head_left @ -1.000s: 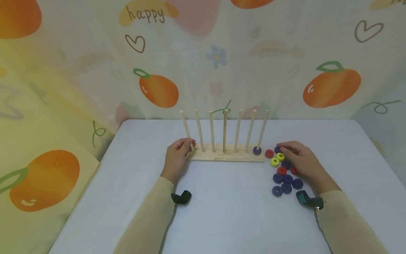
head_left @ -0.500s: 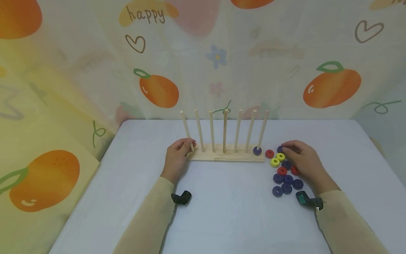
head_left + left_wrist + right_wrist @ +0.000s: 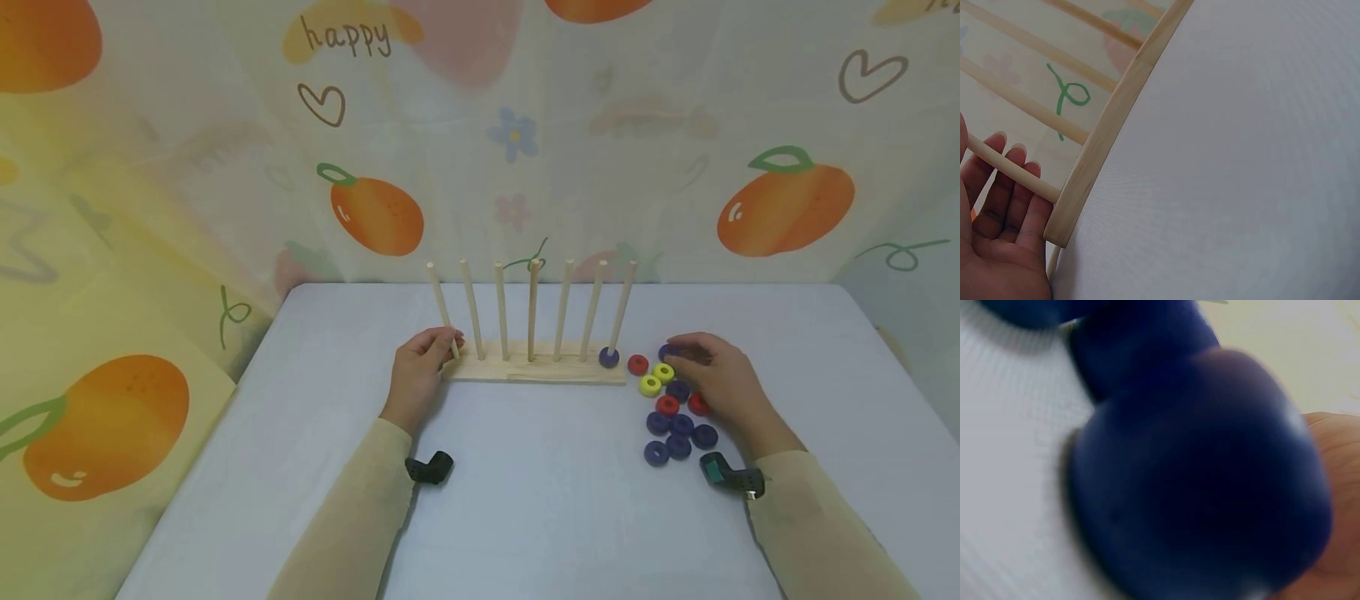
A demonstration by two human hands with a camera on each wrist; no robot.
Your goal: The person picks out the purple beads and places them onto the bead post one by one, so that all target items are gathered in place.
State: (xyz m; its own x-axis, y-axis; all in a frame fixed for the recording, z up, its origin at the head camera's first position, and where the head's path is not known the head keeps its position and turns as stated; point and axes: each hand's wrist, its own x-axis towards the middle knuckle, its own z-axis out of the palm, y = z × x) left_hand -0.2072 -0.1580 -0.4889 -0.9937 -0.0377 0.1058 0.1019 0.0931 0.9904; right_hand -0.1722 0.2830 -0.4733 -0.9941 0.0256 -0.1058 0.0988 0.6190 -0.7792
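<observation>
Within the pinch of the right hand (image 3: 720, 375) sits a blue ring (image 3: 664, 351), the left hand (image 3: 418, 367) gripping the nearest end peg (image 3: 439, 296): ring pick-up appears in hand, next calling for a clear lift

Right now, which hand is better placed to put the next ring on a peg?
Likely the right hand: it pinches a blue ring, beside more loose rings. The left hand grips the peg at the rack's far left end.

Beige long sleeves (image 3: 352, 517), black wrist cameras (image 3: 433, 467)
</observation>
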